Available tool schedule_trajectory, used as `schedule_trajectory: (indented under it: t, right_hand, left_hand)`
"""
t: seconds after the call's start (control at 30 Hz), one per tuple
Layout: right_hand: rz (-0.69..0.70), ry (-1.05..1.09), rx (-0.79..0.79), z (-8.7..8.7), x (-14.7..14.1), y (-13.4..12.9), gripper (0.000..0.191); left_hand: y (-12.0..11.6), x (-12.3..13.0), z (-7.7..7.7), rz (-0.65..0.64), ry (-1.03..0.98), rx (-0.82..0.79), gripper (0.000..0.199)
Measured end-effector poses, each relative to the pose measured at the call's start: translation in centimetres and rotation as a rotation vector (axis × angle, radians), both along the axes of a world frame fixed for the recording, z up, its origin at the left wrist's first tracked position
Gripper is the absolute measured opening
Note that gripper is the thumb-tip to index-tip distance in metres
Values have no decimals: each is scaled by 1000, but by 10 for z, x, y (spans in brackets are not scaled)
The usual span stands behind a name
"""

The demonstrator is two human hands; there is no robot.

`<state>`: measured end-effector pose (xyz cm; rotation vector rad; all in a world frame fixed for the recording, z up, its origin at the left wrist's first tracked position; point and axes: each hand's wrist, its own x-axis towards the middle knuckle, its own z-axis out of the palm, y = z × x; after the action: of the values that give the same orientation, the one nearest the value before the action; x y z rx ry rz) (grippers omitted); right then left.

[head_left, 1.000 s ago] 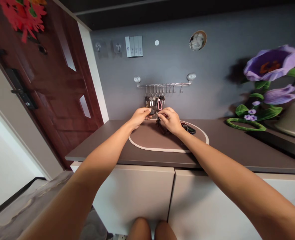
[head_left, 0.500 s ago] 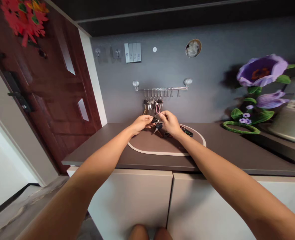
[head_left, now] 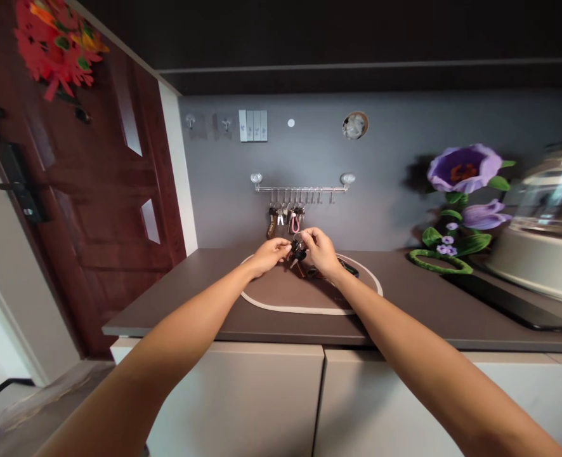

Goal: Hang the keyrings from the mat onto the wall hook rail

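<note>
A bunch of dark keys (head_left: 300,254) on a thin metal ring hangs between my two hands, above an oval brown mat (head_left: 304,310) with a pale rim. My right hand (head_left: 321,251) pinches the ring between thumb and forefinger. From the other side my left hand (head_left: 267,256) is closed, thumb against forefinger, at the keys' left edge. Behind them, several sets of keys (head_left: 281,217), one with a pink loop (head_left: 295,223), dangle from the clear hook rail (head_left: 304,189) on the grey wall. Dark items (head_left: 349,267) lie on the mat, partly hidden by my right hand.
Purple fabric flowers (head_left: 465,170) with a green ring base, a flat black slab (head_left: 514,304) and a large cream-based appliance (head_left: 538,254) occupy the counter's right. A dark shelf (head_left: 333,38) overhangs above. At left is a red-brown door (head_left: 104,209).
The view has tilted up and shifted slightly, so counter and hands appear lower. Both hands stay at the keys; the black key piece at my left fingertips now sits closer to the bunch.
</note>
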<state>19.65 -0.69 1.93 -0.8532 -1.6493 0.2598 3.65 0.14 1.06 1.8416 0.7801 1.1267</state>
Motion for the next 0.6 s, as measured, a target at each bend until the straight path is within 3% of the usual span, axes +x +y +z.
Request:
schedule_trajectory:
  t: [0.3, 0.6]
  right_hand:
    - [-120, 25, 24, 18, 1, -5, 28]
    - [-243, 61, -9, 54, 7, 18, 23]
  left_hand:
    - [9, 2, -8, 207, 152, 217, 24]
    - [2, 3, -7, 244, 336, 436, 20]
